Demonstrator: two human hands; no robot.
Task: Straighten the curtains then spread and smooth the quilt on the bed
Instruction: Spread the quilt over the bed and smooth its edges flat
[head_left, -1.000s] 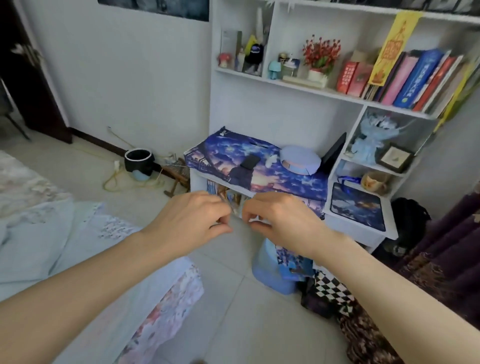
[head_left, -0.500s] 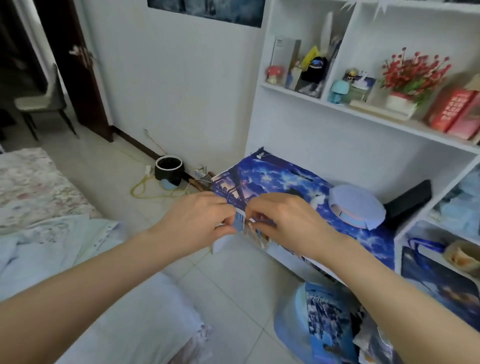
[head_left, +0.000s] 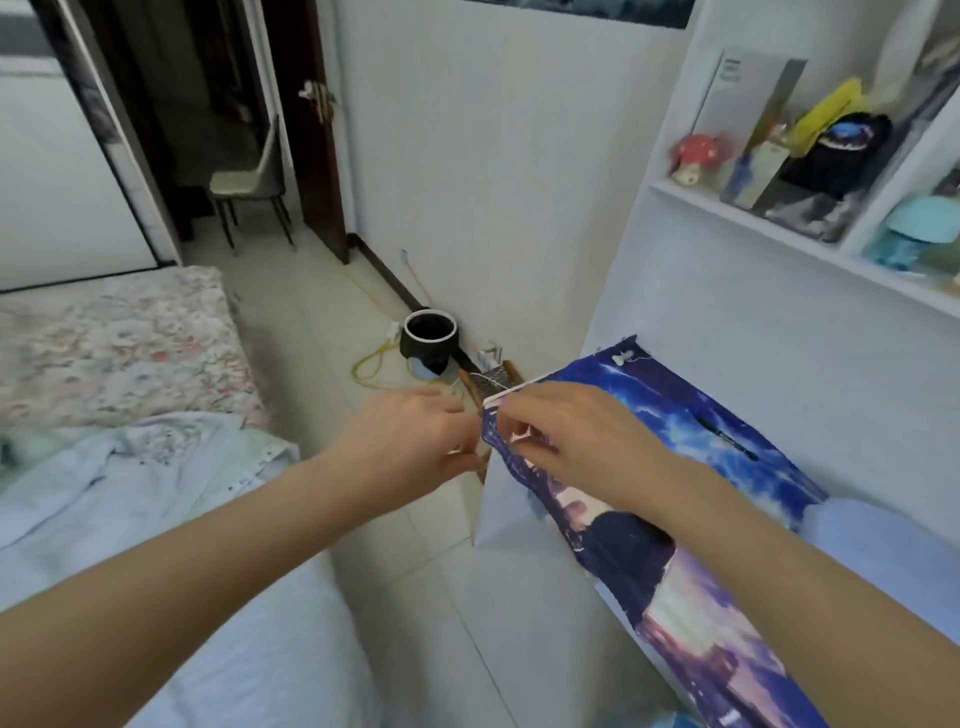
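The light blue quilt (head_left: 130, 483) lies crumpled on the bed at the left, over a floral sheet (head_left: 119, 338). No curtain is in view. My left hand (head_left: 410, 441) and my right hand (head_left: 566, 436) are raised together in front of me, fingers curled, fingertips almost meeting. They pinch a small pale item (head_left: 519, 434) between them; I cannot tell what it is. Both hands are to the right of the quilt, level with the corner of the desk and apart from the bedding.
A white desk with a blue printed cloth (head_left: 701, 431) stands at the right under white shelves (head_left: 779, 223) of trinkets. A black pot (head_left: 430, 340) and a yellow cable (head_left: 374, 364) lie on the floor by the wall. A chair (head_left: 249, 179) stands beyond the doorway.
The view has swung left, from the shelves and a dark curtain towards the doorway and the bed. My hands have stayed together in the same pinching pose.
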